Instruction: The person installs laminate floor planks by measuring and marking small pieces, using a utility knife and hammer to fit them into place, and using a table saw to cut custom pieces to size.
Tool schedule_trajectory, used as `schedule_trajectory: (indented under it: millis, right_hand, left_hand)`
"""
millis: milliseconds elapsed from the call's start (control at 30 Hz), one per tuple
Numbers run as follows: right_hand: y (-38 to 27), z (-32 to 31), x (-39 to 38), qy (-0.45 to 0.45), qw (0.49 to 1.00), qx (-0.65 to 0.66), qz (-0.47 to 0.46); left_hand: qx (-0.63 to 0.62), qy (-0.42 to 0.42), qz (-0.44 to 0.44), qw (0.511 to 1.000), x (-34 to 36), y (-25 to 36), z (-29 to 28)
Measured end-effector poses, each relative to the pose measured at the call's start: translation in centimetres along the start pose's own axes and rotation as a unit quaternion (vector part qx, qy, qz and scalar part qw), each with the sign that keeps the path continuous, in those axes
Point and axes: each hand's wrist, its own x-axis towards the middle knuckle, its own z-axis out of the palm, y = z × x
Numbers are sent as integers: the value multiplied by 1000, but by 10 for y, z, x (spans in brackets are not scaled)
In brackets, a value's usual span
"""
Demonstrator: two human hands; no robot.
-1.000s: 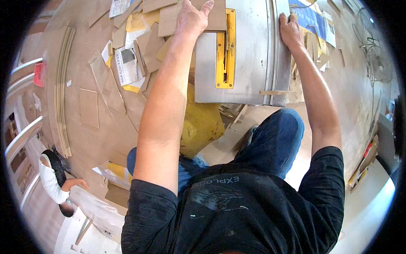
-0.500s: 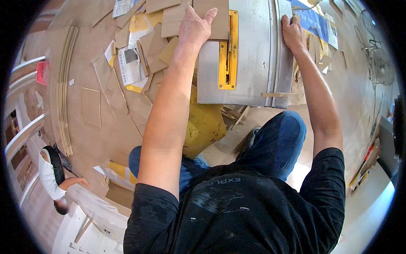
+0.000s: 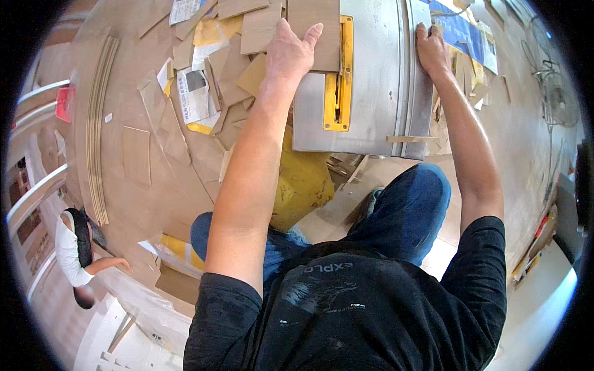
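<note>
A metal table saw (image 3: pixel 365 114) with a yellow slotted insert (image 3: pixel 338 105) stands before me. On its far left part lies a brown floorboard piece (image 3: pixel 325 46), its right edge along the insert. My left hand (image 3: pixel 294 52) grips the board's left edge, thumb stretched toward the board; some fingers are hidden. At the saw table's right side my right hand (image 3: pixel 433 49) is closed around the edge, near a lengthwise rail. A thin wood strip (image 3: pixel 409 139) lies across the near right corner of the table.
Board offcuts (image 3: pixel 252 75) and printed packaging (image 3: pixel 193 93) litter the floor to the left, beside a stack of long strips (image 3: pixel 99 133). A yellow panel (image 3: pixel 300 185) sits below the saw. A fan (image 3: pixel 560 102) stands far right. Another person (image 3: pixel 77 253) bends over at the left.
The floorboard piece and my left hand have come slightly toward me along the insert. My right hand stays on the saw's edge. The view has shifted a little.
</note>
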Motion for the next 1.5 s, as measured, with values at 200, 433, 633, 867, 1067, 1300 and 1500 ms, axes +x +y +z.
schedule_trajectory:
  millis: [200,433,633,867,1067,1300,1500]
  right_hand:
    - [-3,-1,-2,5,1000,-3,-14]
    - [-2,-3,-4,13,1000,15,-5]
    - [-13,-7,-9,7,1000,10,7]
    - [-2,-3,-5,35,999,16,-19]
    - [-8,-6,-7,5,1000,11,-2]
    - [-7,-7,-4,-8,1000,-2,7]
    - [-3,-5,0,-8,1000,13,10]
  left_hand:
    - [-20,-31,-24,999,-6,0,-5]
    - [-34,-28,-16,999,15,2,-1]
    - [-19,-55,-17,998,54,9,-4]
    - [-3,-23,-8,1000,53,11,5]
    - [-1,-27,-19,999,38,15,0]
    - [-5,-16,-11,1000,31,9,2]
    - [-19,-6,-19,1000,23,12,0]
